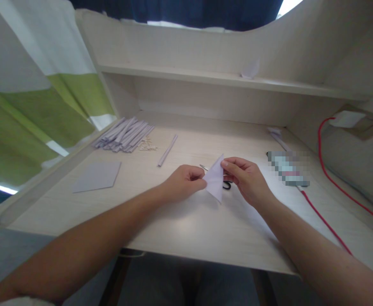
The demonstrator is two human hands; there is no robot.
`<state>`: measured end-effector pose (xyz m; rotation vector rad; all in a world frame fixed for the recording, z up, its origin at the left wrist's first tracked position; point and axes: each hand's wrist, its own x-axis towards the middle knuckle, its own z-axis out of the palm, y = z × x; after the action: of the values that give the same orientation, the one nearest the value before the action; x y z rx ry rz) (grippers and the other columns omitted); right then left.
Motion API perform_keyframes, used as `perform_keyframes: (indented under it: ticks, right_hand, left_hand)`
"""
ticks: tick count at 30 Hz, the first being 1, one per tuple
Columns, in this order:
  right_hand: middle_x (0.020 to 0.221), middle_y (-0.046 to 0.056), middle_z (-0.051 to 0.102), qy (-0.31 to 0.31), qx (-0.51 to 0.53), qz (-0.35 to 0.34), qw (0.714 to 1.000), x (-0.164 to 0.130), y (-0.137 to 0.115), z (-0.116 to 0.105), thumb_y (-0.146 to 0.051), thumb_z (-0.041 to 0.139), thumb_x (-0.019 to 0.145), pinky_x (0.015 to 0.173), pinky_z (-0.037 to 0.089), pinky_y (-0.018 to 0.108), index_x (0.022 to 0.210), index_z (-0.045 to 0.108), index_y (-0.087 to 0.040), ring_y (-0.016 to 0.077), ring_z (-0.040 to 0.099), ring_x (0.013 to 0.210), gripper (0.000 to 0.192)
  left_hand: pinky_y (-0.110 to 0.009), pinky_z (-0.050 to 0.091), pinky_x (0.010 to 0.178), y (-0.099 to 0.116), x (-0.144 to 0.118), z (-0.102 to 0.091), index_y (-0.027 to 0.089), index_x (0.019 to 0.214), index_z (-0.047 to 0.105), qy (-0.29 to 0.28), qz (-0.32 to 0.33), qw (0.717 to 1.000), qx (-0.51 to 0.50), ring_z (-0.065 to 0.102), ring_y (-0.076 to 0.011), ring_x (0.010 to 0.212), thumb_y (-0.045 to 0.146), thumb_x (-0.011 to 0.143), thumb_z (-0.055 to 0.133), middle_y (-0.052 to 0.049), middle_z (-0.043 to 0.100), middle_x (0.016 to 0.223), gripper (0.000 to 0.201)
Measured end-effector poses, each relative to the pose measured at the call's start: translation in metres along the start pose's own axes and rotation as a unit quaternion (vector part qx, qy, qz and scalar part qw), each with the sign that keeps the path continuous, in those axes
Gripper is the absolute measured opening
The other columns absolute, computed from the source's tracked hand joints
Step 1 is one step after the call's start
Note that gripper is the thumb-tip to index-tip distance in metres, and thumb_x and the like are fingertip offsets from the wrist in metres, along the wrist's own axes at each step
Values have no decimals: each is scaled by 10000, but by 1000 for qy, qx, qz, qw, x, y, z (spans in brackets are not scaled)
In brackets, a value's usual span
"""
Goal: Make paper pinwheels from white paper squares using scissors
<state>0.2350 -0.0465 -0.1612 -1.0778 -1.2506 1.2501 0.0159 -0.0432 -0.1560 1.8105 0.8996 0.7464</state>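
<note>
Both hands pinch a folded white paper triangle (215, 178) above the middle of the desk (189, 221): left hand (184, 182) clamped on its left corner, right hand (245, 178) on its upper edge. Its long axis runs from the top tip down to the lower point toward the front edge.

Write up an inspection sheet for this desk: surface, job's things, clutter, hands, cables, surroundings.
Surface: pale wooden desk with raised side walls and a back shelf.
Job's things: white folded paper triangle, held up over the desk between both hands.
Clutter: pile of paper strips at back left, one loose strip, flat grey sheet, scissors partly hidden behind the triangle, paper scrap on the shelf.
Hands: left hand pinches the triangle's left edge; right hand pinches its upper right corner with the fingers.
Cables: red cable runs along the right side.
Surroundings: green and white curtain at left.
</note>
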Motion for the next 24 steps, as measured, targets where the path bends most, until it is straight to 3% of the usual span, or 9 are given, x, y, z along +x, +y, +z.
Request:
perform_keyframes:
  ticks: [5, 24]
  right_hand:
    - [781, -1, 731, -5, 2, -4, 1000, 0, 0, -1, -395, 882, 788, 712, 549, 272, 793, 791, -223, 136, 663, 718, 195]
    - [857, 30, 744, -11, -12, 21, 1000, 0, -1, 0, -403, 869, 766, 724, 546, 313, 840, 824, -222, 161, 652, 749, 200]
  left_hand:
    - [-244, 245, 506, 0, 0, 1, 172, 597, 521, 11, -5, 1000, -13, 383, -90, 550, 195, 774, 585, 57, 421, 594, 190]
    - [-245, 288, 532, -4, 1, 0, 172, 625, 572, 26, 3, 999, -27, 437, -101, 562, 227, 767, 578, 47, 486, 597, 152]
